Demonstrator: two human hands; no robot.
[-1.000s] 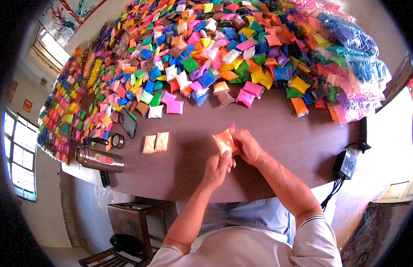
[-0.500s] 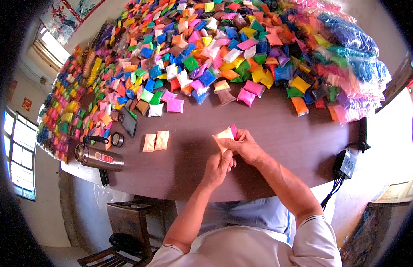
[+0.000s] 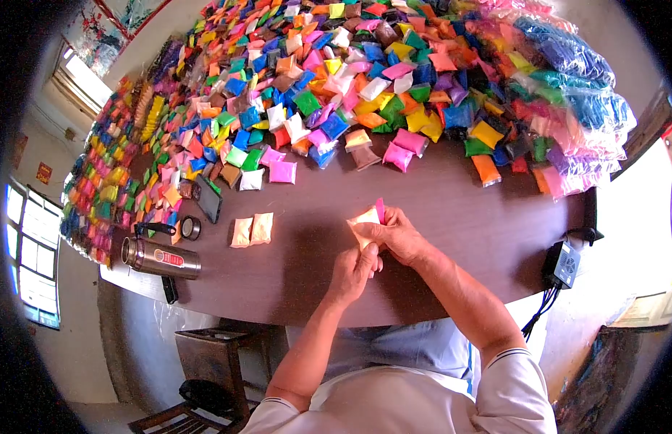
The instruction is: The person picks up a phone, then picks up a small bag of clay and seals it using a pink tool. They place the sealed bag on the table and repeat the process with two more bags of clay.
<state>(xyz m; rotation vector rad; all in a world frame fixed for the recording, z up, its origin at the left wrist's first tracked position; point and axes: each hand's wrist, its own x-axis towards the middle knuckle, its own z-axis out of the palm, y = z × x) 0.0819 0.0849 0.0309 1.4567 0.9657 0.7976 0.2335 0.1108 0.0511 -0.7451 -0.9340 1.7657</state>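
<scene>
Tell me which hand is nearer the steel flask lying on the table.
Left. The left hand sits right of the steel flask, across bare table; the right hand is farther right, both holding a pale packet.

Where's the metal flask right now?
In the head view, the flask lies on its side at the table's left edge, just below the tape roll.

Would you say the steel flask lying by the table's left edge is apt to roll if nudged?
Probably: the steel flask lies on its side, a round cylinder. Its strap may check it slightly. Being metal, it likely feels stiff and slippery.
</scene>
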